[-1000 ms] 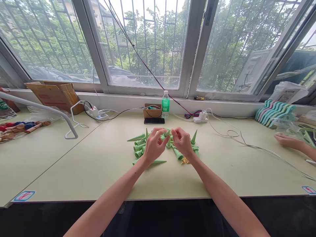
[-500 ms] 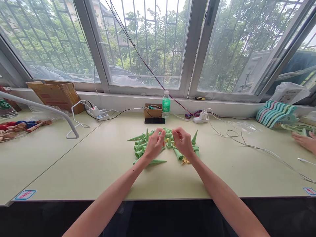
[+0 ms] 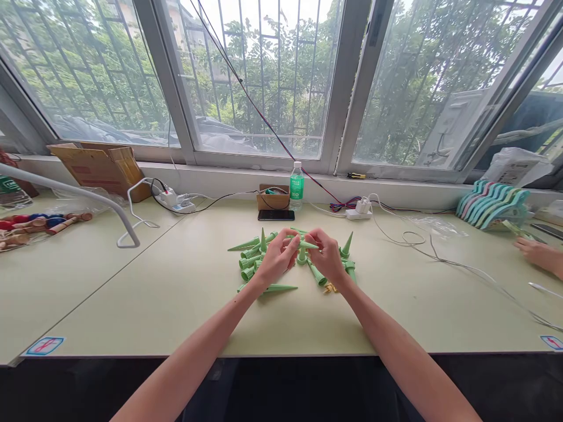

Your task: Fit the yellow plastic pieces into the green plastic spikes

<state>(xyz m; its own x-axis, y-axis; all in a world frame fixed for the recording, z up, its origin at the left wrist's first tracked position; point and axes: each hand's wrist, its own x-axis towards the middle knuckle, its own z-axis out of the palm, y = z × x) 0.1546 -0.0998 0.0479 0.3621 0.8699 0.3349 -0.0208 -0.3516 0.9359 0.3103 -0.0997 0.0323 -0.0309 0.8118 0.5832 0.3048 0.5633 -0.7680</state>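
With our left hand (image 3: 277,253) pinching a green spike (image 3: 308,245) and our right hand (image 3: 326,251) curled beside it, hold unclear, we appear mid-manipulation, calling for steady fingertip alignment.

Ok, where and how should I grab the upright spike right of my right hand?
Probably low on the spike, just above its base, coming from the right. It stands point up, so it's thicker lower down; your right hand is on its left and another green piece sits in front.

The pale table (image 3: 185,310) carries green cones (image 3: 250,253) (some upright), a phone (image 3: 276,215), a bottle (image 3: 296,187) and teal hangers (image 3: 487,206).
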